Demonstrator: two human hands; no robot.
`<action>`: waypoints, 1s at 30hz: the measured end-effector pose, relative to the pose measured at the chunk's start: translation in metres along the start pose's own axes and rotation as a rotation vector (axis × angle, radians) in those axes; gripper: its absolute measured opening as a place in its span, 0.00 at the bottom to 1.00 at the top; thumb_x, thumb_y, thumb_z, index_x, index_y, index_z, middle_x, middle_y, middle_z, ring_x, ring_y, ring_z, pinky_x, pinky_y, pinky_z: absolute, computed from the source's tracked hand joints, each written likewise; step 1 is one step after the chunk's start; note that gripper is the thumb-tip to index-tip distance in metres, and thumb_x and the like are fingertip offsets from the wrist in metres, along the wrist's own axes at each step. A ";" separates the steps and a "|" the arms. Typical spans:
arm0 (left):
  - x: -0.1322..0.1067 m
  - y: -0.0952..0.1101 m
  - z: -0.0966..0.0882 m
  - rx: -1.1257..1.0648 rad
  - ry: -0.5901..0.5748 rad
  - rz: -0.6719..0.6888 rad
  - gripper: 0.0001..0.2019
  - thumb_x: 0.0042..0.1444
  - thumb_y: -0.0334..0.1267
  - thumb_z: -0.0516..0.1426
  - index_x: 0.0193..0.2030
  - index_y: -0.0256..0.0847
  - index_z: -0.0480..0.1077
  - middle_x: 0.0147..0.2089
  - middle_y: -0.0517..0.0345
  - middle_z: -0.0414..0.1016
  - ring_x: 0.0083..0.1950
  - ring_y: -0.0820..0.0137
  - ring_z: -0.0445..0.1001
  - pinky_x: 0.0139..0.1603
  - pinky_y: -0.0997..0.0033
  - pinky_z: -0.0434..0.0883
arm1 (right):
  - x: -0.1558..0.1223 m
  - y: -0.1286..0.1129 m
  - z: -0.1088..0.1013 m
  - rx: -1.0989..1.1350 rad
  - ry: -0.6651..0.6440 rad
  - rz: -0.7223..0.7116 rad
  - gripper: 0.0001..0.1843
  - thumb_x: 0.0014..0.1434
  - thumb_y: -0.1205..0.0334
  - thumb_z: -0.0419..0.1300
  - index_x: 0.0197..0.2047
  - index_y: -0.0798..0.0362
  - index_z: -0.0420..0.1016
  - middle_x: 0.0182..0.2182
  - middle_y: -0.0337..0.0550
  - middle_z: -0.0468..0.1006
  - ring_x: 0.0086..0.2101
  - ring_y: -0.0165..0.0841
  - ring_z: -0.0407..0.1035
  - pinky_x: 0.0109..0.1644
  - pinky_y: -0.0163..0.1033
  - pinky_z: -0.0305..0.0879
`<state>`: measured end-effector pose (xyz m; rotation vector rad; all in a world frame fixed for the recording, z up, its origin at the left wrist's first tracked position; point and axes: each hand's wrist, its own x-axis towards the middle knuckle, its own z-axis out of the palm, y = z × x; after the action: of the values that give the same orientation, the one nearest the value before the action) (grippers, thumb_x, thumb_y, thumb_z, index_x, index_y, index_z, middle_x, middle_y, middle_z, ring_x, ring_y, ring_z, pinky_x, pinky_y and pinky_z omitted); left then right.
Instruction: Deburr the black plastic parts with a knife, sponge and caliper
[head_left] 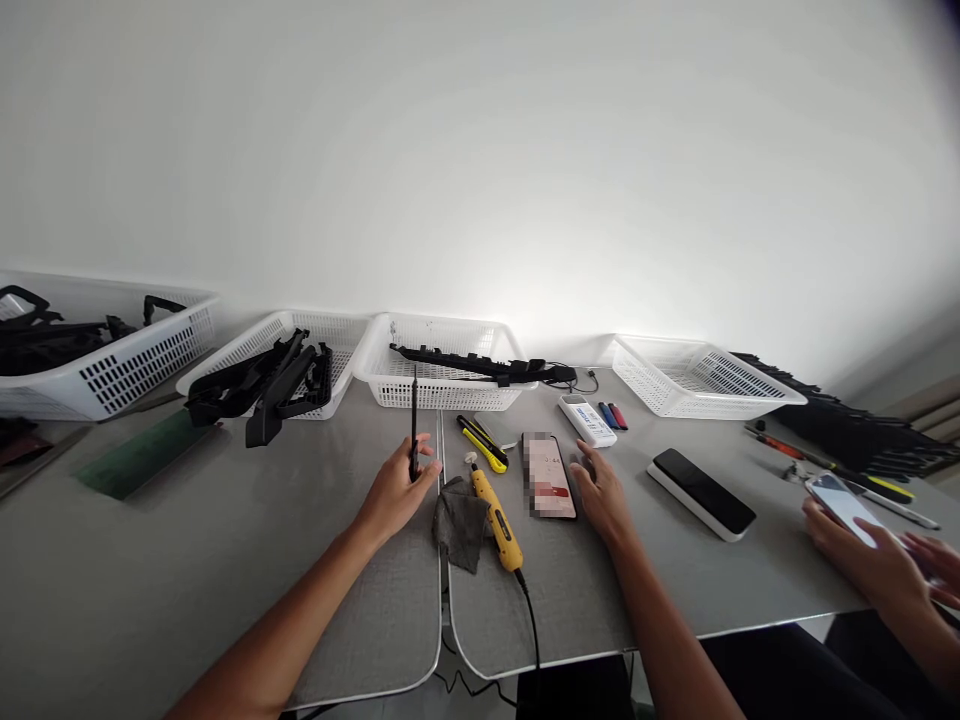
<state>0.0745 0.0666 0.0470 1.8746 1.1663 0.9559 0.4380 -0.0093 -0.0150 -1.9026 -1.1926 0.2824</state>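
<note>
My left hand (pixel 397 490) is closed around a thin black rod-like tool (pixel 414 420), holding it upright on the grey table (pixel 225 540). My right hand (pixel 602 492) rests flat on the table with fingers spread, holding nothing, just right of a smartphone (pixel 549 474) lying face up. Between my hands lie a yellow corded power tool (pixel 499 522), a dark grey cloth (pixel 459 520) and a yellow-and-black utility knife (pixel 484 442).
White baskets line the back: far left (pixel 112 375), one with black plastic parts (pixel 255 385), one with a long black strip (pixel 439 385), one at the right (pixel 697 385). A white remote (pixel 587 420), lighters (pixel 612 415), a black-and-white device (pixel 701 492). Another person's hands hold a phone (pixel 844 505) at right.
</note>
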 end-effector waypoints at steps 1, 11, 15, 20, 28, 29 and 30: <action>0.000 -0.001 0.001 -0.014 0.004 -0.005 0.23 0.67 0.53 0.57 0.63 0.44 0.70 0.50 0.54 0.81 0.38 0.65 0.79 0.41 0.64 0.75 | 0.000 -0.001 -0.001 0.005 0.005 0.002 0.37 0.65 0.42 0.53 0.71 0.51 0.71 0.66 0.53 0.76 0.65 0.52 0.68 0.70 0.60 0.62; -0.004 0.013 -0.007 -0.165 0.073 -0.018 0.31 0.72 0.63 0.48 0.64 0.41 0.71 0.37 0.56 0.81 0.32 0.65 0.77 0.40 0.64 0.73 | -0.001 -0.007 -0.006 0.058 0.007 0.011 0.34 0.64 0.42 0.54 0.64 0.53 0.79 0.61 0.55 0.80 0.59 0.51 0.73 0.66 0.56 0.66; -0.007 0.016 -0.010 -0.250 0.103 0.059 0.38 0.72 0.68 0.39 0.63 0.40 0.73 0.42 0.51 0.84 0.30 0.66 0.78 0.36 0.64 0.72 | -0.002 -0.010 -0.008 0.076 0.021 0.015 0.34 0.64 0.41 0.53 0.62 0.54 0.80 0.59 0.56 0.81 0.59 0.52 0.73 0.66 0.56 0.66; -0.009 0.015 -0.011 -0.306 0.108 0.087 0.44 0.69 0.71 0.36 0.64 0.38 0.74 0.41 0.50 0.85 0.30 0.64 0.80 0.41 0.60 0.74 | -0.003 -0.015 -0.011 0.083 0.002 0.030 0.36 0.63 0.40 0.54 0.62 0.56 0.80 0.59 0.57 0.81 0.59 0.53 0.74 0.65 0.56 0.67; -0.009 0.021 -0.011 -0.332 0.208 0.128 0.42 0.69 0.72 0.38 0.56 0.39 0.78 0.38 0.50 0.85 0.37 0.59 0.82 0.50 0.57 0.75 | -0.003 -0.015 -0.013 0.089 0.005 0.042 0.34 0.61 0.40 0.57 0.60 0.54 0.82 0.58 0.55 0.82 0.57 0.53 0.75 0.63 0.56 0.67; -0.009 0.022 -0.011 -0.337 0.215 0.130 0.42 0.69 0.71 0.38 0.56 0.39 0.79 0.37 0.51 0.85 0.37 0.60 0.82 0.50 0.57 0.75 | -0.003 -0.015 -0.013 0.088 0.008 0.042 0.34 0.61 0.40 0.57 0.59 0.54 0.82 0.57 0.55 0.83 0.57 0.53 0.75 0.62 0.56 0.67; -0.009 0.022 -0.011 -0.339 0.220 0.133 0.42 0.69 0.71 0.38 0.55 0.38 0.79 0.36 0.51 0.85 0.36 0.60 0.81 0.49 0.57 0.75 | -0.003 -0.015 -0.013 0.085 0.011 0.041 0.34 0.60 0.40 0.57 0.59 0.54 0.82 0.57 0.55 0.83 0.57 0.53 0.75 0.62 0.56 0.68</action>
<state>0.0712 0.0533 0.0691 1.6177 0.9385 1.3696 0.4347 -0.0162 0.0040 -1.8541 -1.1184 0.3389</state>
